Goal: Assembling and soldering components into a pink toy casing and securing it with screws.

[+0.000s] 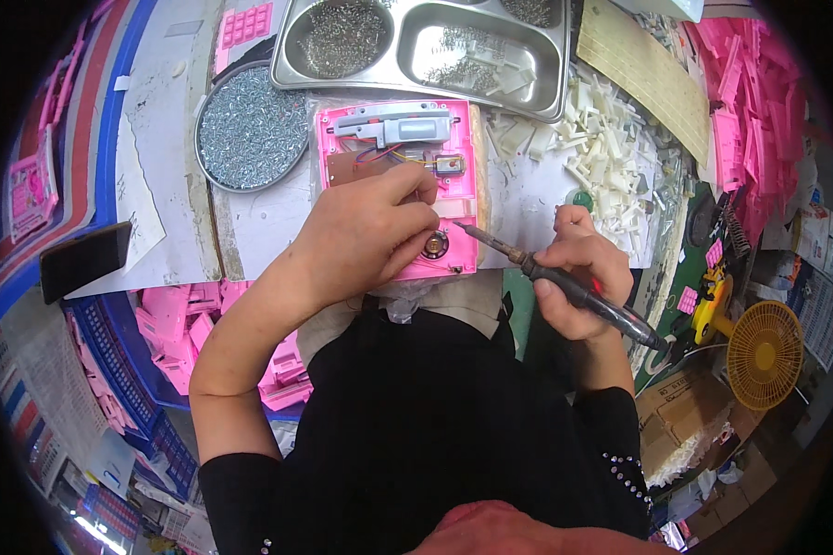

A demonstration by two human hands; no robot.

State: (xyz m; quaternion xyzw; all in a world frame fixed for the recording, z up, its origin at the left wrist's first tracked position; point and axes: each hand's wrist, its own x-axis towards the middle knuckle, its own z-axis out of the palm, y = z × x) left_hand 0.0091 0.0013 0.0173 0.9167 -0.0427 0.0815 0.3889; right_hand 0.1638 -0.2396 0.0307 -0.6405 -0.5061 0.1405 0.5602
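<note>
A pink plastic toy housing point(466, 190) lies open side up before me. Within it sit a grey plastic part point(403, 129), a brown circuit board point(350, 166), coloured wires and a small round speaker point(436, 244). My left hand point(370, 222) rests over the left side of the housing, its fingers pinched together near the speaker; whatever is between them is hidden. My right hand point(583, 268) grips a soldering iron point(611, 314) by its dark handle. The iron points up and left, with its tip over the right edge of the housing.
A steel compartment tray point(393, 91) holding small metal parts stands at the back. To its left is a round dish of screws point(254, 125). White plastic pieces point(611, 153) are heaped at the right, beyond them pink parts point(759, 102) and a yellow fan point(764, 354). A phone point(85, 262) lies left.
</note>
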